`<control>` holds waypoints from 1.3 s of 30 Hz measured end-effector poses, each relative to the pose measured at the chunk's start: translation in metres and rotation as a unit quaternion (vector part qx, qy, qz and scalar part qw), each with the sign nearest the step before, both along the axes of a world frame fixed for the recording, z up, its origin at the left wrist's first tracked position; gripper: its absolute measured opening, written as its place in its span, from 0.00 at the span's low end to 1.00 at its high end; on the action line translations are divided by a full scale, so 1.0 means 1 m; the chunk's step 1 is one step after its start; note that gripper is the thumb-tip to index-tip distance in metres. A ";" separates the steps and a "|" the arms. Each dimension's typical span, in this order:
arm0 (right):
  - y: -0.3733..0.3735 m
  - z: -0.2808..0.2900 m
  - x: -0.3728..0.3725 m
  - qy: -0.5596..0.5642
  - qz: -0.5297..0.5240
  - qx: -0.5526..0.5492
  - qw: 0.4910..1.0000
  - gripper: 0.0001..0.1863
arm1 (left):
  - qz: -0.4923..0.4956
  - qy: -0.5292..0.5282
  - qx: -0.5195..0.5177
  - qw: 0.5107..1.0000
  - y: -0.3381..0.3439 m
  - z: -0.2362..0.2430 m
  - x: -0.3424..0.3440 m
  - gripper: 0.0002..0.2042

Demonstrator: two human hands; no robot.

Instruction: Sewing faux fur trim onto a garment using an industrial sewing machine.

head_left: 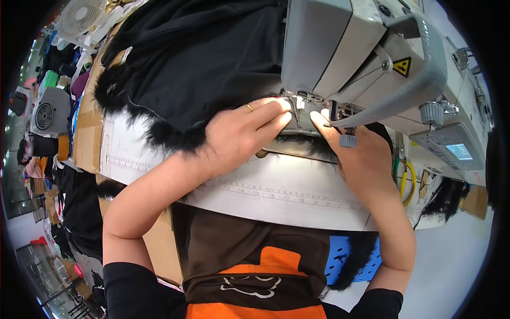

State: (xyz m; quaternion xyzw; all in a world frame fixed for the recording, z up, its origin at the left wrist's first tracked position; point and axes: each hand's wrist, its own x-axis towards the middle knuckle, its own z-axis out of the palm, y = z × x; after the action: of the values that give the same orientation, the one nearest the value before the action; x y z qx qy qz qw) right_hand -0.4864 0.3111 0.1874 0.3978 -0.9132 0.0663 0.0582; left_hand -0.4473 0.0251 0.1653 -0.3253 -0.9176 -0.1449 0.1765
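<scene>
A black garment (212,64) with fluffy fur trim (178,135) spreads over the bed of a grey sewing machine (340,48). Its edge lies at the lit needle area. My left hand (239,135), a ring on one finger, presses bent fingers together on the cloth just left of the presser foot. To the right of the foot, my right hand (364,154) holds the cloth edge with its thumb. The machine's guard and knob cover part of its other fingers. A strip of fur hangs between my hands along the near edge.
A white table edge with a printed ruler (249,192) runs in front of me. Yellow-handled scissors (409,183) and black fur scraps (449,199) lie at the right. Left are a cardboard box (87,125) and a white fan (79,16). A blue perforated crate (336,258) stands below.
</scene>
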 end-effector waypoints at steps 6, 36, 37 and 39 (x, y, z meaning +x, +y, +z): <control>0.000 -0.002 -0.003 -0.040 -0.007 0.054 0.998 0.40 | -0.009 -0.009 -0.009 1.000 0.001 0.001 -0.003 0.21; 0.000 -0.012 -0.012 -0.089 0.016 0.014 0.996 0.42 | 0.088 0.055 -0.003 0.995 0.015 -0.002 0.007 0.18; 0.000 -0.014 -0.013 -0.085 0.011 0.014 0.996 0.42 | 0.091 0.048 0.002 0.995 0.015 -0.001 0.006 0.19; 0.001 -0.017 -0.012 -0.082 0.005 0.014 0.997 0.41 | 0.093 0.041 0.007 0.995 0.016 -0.004 0.006 0.19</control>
State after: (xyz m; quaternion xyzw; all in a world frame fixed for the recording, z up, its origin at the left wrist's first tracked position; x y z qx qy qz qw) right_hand -0.4983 0.3121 0.1705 0.3968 -0.9136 0.0861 -0.0224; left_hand -0.4408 0.0409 0.1610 -0.2433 -0.9347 -0.1208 0.2290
